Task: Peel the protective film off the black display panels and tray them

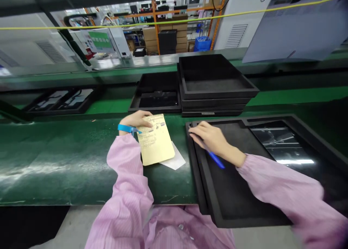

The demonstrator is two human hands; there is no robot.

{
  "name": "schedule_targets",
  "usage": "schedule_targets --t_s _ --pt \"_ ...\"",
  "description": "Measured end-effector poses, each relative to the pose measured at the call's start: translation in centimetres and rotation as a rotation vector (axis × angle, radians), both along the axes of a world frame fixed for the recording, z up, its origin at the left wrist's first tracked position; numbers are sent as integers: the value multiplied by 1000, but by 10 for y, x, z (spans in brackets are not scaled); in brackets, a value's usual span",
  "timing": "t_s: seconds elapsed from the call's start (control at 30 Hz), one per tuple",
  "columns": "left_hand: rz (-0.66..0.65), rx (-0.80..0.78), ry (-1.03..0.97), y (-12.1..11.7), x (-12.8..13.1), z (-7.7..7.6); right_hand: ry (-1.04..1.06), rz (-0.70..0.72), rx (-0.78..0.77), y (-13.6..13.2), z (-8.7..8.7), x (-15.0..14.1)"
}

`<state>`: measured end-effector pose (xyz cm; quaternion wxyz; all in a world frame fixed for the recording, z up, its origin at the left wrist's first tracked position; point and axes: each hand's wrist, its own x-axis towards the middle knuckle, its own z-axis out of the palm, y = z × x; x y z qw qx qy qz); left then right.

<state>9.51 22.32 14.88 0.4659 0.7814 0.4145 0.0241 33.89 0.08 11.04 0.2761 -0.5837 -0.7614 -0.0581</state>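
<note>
My left hand [138, 119], with a blue band at the wrist, grips the top left edge of a yellow notepad sheet [159, 147] covered in handwriting. A white slip of paper [176, 160] sticks out from under the sheet, on the green bench. My right hand [210, 136] is closed around a blue pen [216, 159] above the left side of a black foam tray [225, 201]. A dark glass panel [282, 142] with a shiny surface lies in that tray, partly hidden by my right arm.
Behind the bench stands a stack of black trays [217, 93]. Left of it, an open tray [133, 103] holds a dark panel [158, 99]. Another tray [76, 109] with panels lies at the far left. A yellow cable [141, 24] runs across above the bench.
</note>
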Motion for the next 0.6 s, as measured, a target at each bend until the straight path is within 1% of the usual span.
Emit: schedule_targets --t_s 0.1,0.17,0.23,0.3,0.37,0.43,0.47,0.5,0.53,0.6 --pt "-88 -54 59 9 24 -31 -182 -45 -95 35 0 -32" --pt "-101 -23 70 11 38 -44 -258 -116 -133 45 6 -36" --pt "-83 39 58 13 45 -52 -298 -226 -159 39 16 -19" --pt "-41 109 30 16 46 -55 -310 -403 -206 16 26 19" --pt "32 198 -20 18 44 -51 -302 -632 -299 -17 32 71" --pt "120 304 -96 16 43 -40 -289 -779 -427 -53 31 122" --pt "152 354 -140 12 42 -32 -279 -803 -483 -68 28 143" --pt "168 395 -184 6 42 -23 -268 -798 -521 -80 23 160" --pt "165 427 -226 -2 43 -13 -259 -772 -542 -89 18 173" --pt "111 463 -296 -26 47 7 -244 -700 -541 -96 6 186"
